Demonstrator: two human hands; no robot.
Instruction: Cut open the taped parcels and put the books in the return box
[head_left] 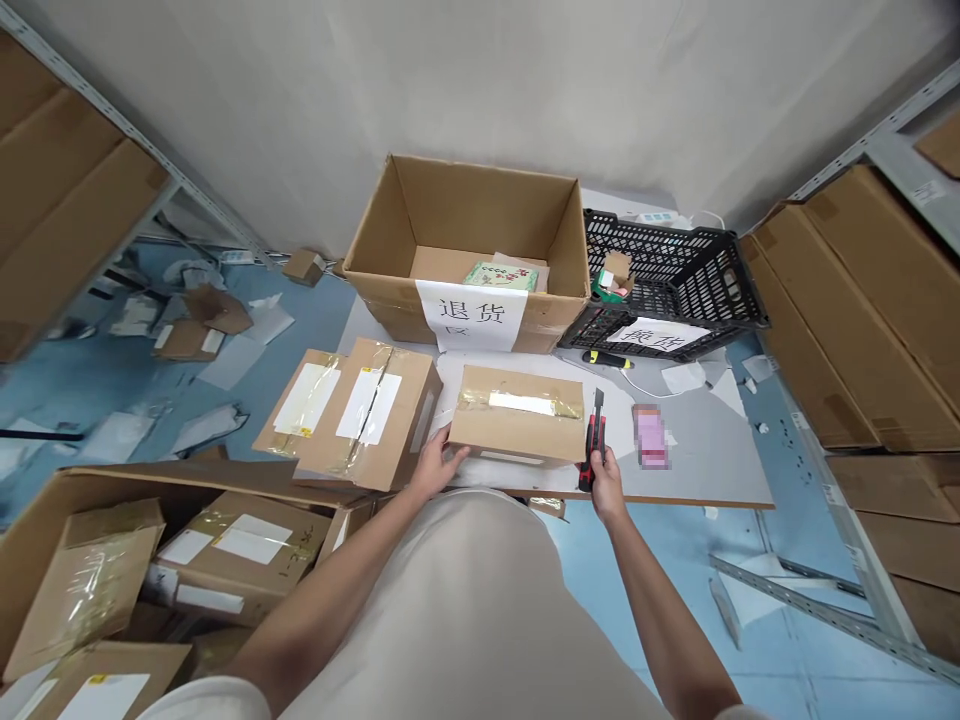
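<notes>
A taped cardboard box [517,425] with a white label lies on the table in front of me. My left hand [437,465] holds its near left corner, the thumb against the front face and the fingers along the left side. At the box's right end, my right hand [606,482] is wrapped round a red and black utility knife [595,435]. The knife's blade points away from me, beside the box. Left of my left hand stand a labelled, taped box [390,420] and a flatter one [296,400].
Behind stands a large open carton [382,295] with a green packet [501,275] inside. A black crate [720,325], a yellow-black tool [606,360] and a pink item [651,437] are on the table [712,465]. A big carton [187,475] of parcels stands lower left; shelves flank both sides.
</notes>
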